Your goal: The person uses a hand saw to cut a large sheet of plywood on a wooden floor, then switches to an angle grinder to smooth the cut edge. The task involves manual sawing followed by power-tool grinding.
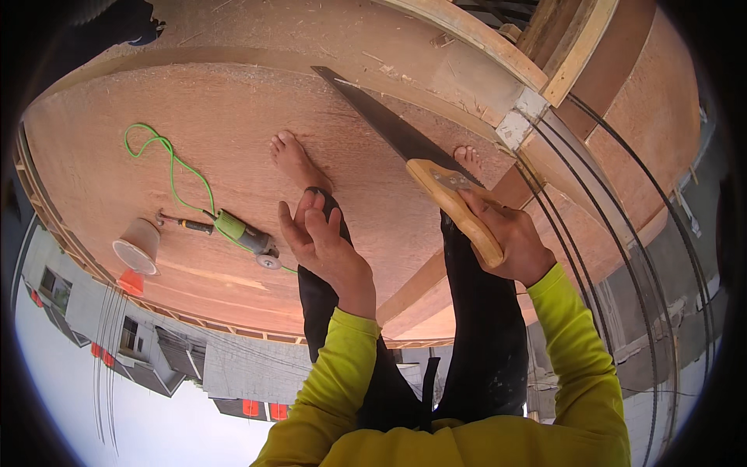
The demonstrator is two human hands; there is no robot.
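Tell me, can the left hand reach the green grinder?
Probably not without bending: the left hand looks empty and the way seems clear, but the green grinder lies on the floor.

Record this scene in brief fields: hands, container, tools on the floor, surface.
Right hand: grips a dark-bladed handsaw by its tan wooden handle
Left hand: raised, fingers part-curled, holding nothing
Container: pale round bucket
Power tool: green-and-grey angle grinder with bright green cord
Hand tool: hammer with black-and-orange handle, between bucket and grinder
Surface: reddish-brown wooden sheeting
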